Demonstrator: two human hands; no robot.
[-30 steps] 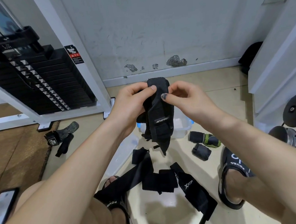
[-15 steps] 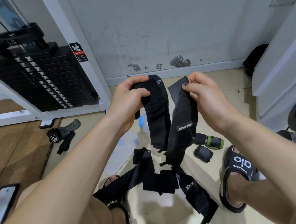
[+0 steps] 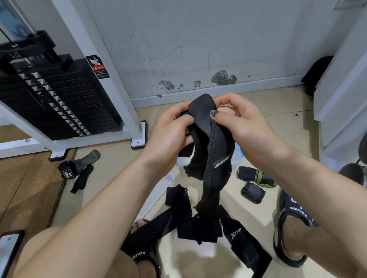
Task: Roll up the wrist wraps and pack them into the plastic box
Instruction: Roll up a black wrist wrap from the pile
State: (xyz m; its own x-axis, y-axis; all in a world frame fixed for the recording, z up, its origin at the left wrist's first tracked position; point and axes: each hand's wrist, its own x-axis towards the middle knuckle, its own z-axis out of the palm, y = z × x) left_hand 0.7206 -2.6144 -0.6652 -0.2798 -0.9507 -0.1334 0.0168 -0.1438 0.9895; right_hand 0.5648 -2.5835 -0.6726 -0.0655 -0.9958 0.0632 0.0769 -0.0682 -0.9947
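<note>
Both hands are up at centre frame, close together, working one black wrist wrap (image 3: 213, 158). The left hand (image 3: 171, 133) curls its fingers round the wrap's top end, and the right hand (image 3: 239, 119) pinches the same top edge between thumb and forefinger; the rest of the strap hangs free, its tail dangling down to the pile below.

Room to move: bare tan floor opens far, toward the wall, and near-centre between the sandalled feet. The left is hemmed by the weight stack (image 3: 55, 98) and its white frame, the right by a white cabinet (image 3: 344, 100).

Hard to see: the plastic box (image 3: 235, 157) sits on the floor right behind the hanging wrap, only slivers of clear plastic and blue showing; what it holds cannot be told. A clear lid (image 3: 159, 189) lies mostly under the left forearm. Two rolled wraps (image 3: 253, 184) rest on the floor right of the box, and loose straps (image 3: 182, 219) sprawl near the feet.

Writing: a grey tag on the held wrap, letters too slanted to read; "XTEP" on a near strap (image 3: 236, 235); "NINE" on a cuff (image 3: 66, 171) far left; the weight stack's warning sticker is illegible.
</note>
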